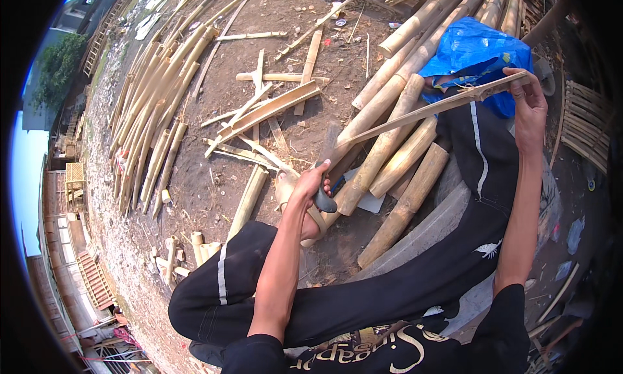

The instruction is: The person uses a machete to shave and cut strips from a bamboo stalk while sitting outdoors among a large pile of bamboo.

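My left hand [313, 184] is wrapped round the dark handle of a knife [329, 142], whose broad blade points away from me. Close by the blade lies the far-left end of a long split bamboo strip [425, 113]. My right hand [529, 104] grips the other end of this strip, raised at the right, thumb and fingers closed on it. The strip slants across my lap over several round bamboo poles [383, 147]. Whether the blade touches the strip I cannot tell. My left foot [310, 223] rests by the poles.
A blue plastic sheet [477, 52] lies beyond my right knee. Split bamboo pieces [269, 111] are scattered on the dirt ahead. A large pile of bamboo poles [152, 114] stands at the far left. A slatted bamboo panel [586, 121] lies at the right.
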{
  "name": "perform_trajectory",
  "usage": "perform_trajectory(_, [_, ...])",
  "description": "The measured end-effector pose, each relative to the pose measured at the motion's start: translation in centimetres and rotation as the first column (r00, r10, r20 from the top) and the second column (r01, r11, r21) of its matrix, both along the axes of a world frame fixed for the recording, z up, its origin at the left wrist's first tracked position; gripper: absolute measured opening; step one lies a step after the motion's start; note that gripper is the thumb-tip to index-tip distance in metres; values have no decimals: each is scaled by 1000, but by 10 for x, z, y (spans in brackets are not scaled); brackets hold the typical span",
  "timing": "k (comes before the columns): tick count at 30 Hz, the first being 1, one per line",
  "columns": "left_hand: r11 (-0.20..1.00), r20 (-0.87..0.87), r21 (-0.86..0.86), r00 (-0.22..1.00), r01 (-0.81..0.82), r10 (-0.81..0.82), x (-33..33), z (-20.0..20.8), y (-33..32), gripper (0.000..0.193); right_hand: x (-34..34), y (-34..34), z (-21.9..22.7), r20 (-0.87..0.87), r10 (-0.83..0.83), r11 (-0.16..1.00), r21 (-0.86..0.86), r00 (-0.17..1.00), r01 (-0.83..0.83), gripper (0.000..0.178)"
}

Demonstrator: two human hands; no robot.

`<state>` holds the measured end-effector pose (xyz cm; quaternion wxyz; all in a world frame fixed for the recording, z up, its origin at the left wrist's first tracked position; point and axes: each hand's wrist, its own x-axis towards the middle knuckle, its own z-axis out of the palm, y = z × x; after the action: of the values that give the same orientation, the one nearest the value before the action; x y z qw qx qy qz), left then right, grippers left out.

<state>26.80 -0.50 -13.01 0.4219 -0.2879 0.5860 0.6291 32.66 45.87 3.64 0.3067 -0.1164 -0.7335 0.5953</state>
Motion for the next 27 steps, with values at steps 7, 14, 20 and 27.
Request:
perform_trajectory(7, [908,-145,-396,968,134,-206,-30,33,7,27,14,0,-26,-142,-65,996,-67,988,56,24])
perform_trajectory(14, [591,-125,-739,796,324,-592,-48,134,10,58,-10,8,-17,-84,-52,993,-111,995,42,18])
perform_trajectory(20, [904,-315,-421,924,69,-218,6,181,60,52,3,15,-29,-93,-1,998,-64,996,-5,23])
perform_trajectory(27, [976,-526,-217,844,-13,-105,4,182,140,52,14,15,-23,-20,-20,995,-101,1000,18,26])
